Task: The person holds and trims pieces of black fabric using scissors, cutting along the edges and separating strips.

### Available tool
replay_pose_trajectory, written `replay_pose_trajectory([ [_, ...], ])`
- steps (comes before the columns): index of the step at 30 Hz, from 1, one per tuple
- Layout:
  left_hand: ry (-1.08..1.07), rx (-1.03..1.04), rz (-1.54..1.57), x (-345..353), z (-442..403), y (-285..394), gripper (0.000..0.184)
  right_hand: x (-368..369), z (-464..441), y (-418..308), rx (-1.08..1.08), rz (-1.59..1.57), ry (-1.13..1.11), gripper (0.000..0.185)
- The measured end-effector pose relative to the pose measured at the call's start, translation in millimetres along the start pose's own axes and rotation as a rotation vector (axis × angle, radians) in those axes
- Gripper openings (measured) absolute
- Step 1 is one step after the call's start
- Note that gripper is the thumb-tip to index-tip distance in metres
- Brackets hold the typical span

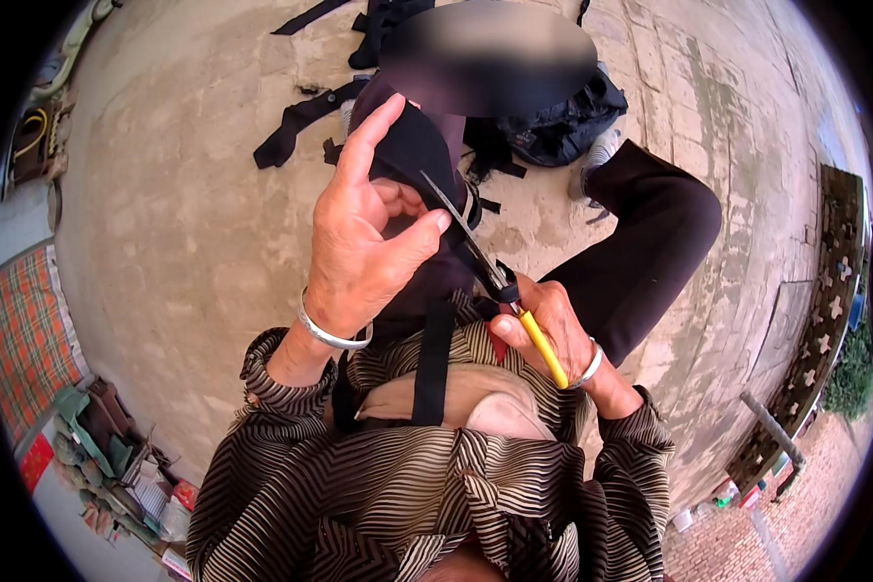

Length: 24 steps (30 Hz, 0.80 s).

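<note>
In the left hand (364,228), black cloth (412,141) is grasped by the curled fingers, with the index finger extended; the cloth is held up over the near leg area, left of the middle. By the right hand (550,320), yellow-handled scissors (543,349) are gripped, their tip laid against the cloth. No finished cut can be made out in it, so this piece is judged incomplete. Dark strips (296,126) are scattered on the ground (194,184) at the far left, seemingly already separated; how many are left cannot be told.

striped sleeves (252,446), silver bangles (331,338), dark trousers (662,209)
</note>
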<state>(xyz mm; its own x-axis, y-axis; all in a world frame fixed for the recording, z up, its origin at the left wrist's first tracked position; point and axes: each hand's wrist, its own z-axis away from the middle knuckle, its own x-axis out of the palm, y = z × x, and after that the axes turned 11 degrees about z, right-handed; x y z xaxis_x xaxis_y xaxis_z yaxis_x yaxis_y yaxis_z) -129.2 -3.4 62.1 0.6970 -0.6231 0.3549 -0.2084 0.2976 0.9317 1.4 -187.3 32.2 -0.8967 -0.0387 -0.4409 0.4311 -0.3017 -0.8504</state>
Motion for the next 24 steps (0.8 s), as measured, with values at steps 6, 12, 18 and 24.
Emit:
replay_pose_trajectory([
  [6, 0.004, 0.061, -0.079, -1.2, -0.6, 2.0, 0.077, -1.5, 0.4, -0.8, -0.006, 0.051, -0.006, 0.055],
  [12, 0.069, -0.028, -0.186, -3.0, 2.9, 13.4, 0.054, 1.0, 0.5, -4.8, 0.002, -0.239, -0.025, 0.052],
  [18, 0.200, 0.050, -0.287, -14.5, 14.4, 9.1, 0.047, 5.5, 1.2, -3.4, -0.023, 0.033, -0.004, 0.059],
  [24, 0.263, 0.144, -0.256, -25.0, 10.4, 4.7, 0.048, 4.7, 0.1, -7.5, -0.017, 0.112, -0.013, 0.061],
])
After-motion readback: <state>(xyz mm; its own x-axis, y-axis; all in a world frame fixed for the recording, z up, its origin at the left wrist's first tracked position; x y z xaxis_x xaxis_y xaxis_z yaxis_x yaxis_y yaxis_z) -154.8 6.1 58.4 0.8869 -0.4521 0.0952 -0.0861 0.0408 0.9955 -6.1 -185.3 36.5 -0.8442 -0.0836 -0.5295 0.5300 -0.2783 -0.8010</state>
